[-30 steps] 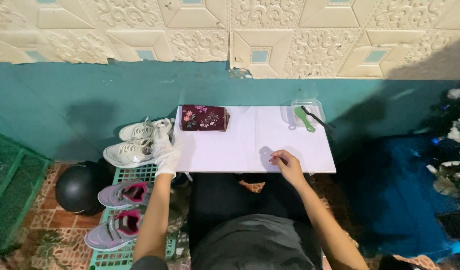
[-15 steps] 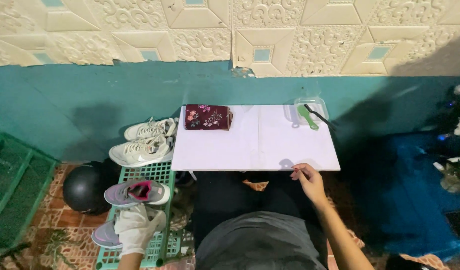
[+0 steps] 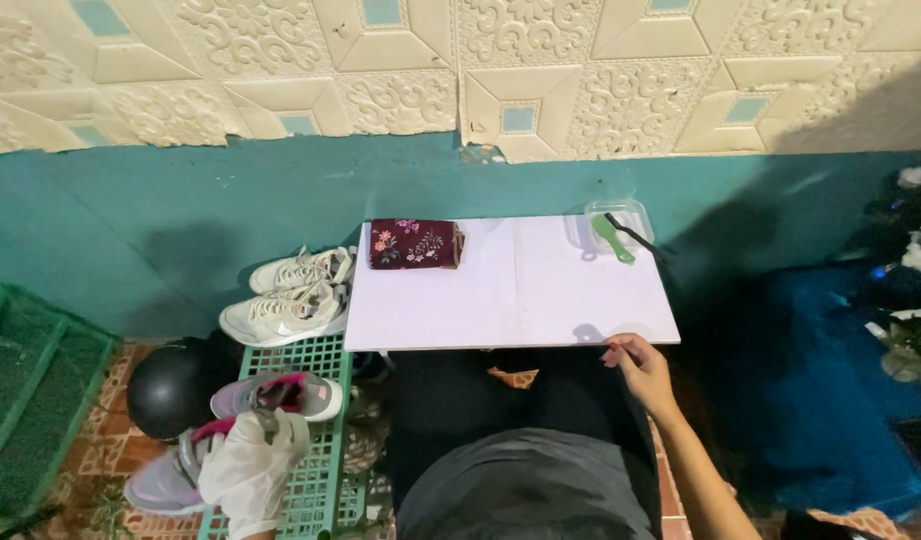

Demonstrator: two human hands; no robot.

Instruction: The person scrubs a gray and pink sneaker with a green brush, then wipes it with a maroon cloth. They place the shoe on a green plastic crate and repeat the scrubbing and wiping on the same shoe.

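- A teal-painted wall [image 3: 230,220] runs across the back, cream embossed panels [image 3: 540,70] above it, and a white board [image 3: 510,290] lies flat in front of the person as the working surface.
- On the board's far left corner sits a dark red floral pouch [image 3: 415,244], touching the wall side.
- At the board's far right corner there is a clear plastic tub [image 3: 620,215] with a green brush [image 3: 612,238] and a thin black tool [image 3: 635,235] lying across it.
- Right hand [image 3: 640,368] is bare and sits at the board's near right edge, fingers curled, tips touching the rim; whether it pinches the edge I cannot tell.
- Left hand [image 3: 255,465] wears a pale glove and is down left of the board, over a green plastic rack [image 3: 315,440]; fingers are loosely bent and resting on a grey-and-pink sneaker [image 3: 160,480], grip unclear.
- A second grey-and-pink sneaker [image 3: 280,395] lies just beyond the gloved hand, nearer the board.
- Two white sneakers [image 3: 290,295] lie side by side just left of the board, close to the wall.
- A black round helmet [image 3: 170,385] sits further left of the board, beside the rack.
- Right of the board, blue cloth [image 3: 810,370] covers the floor.
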